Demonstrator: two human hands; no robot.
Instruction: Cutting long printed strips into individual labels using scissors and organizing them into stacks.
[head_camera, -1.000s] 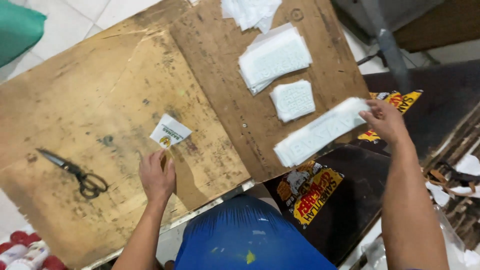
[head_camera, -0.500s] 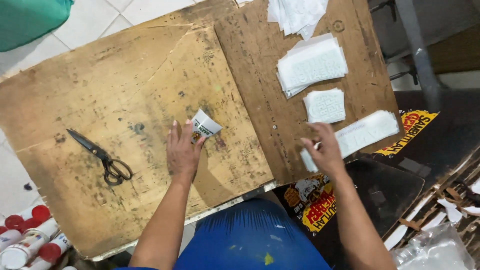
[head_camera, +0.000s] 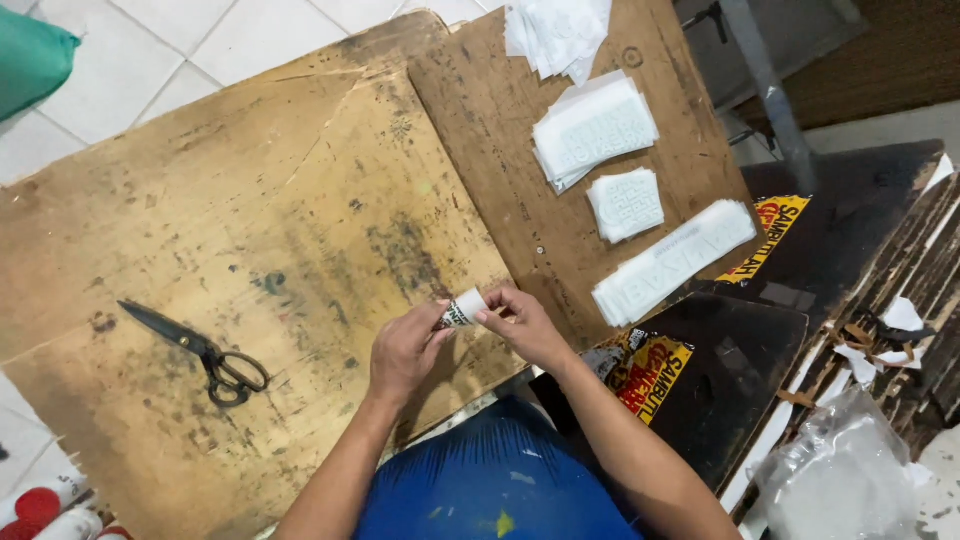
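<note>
Hands meet over the near edge of the worn wooden board (head_camera: 230, 230), above the person's blue clothing (head_camera: 500, 480). The left hand (head_camera: 405, 350) and the right hand (head_camera: 520, 322) both pinch one small white label (head_camera: 462, 306) between thumb and fingertips — it is lifted just off the wood and slightly curled, probably so both sides can be reached. The fingers are closed only on this thin piece. Black scissors (head_camera: 200, 352) lie flat to the left, well apart from the hands. On the darker board (head_camera: 480, 110) to the right rest flat stacks of white labels (head_camera: 595, 128), one long strip stack (head_camera: 672, 262) nearest — sorted by shape, it seems.
</note>
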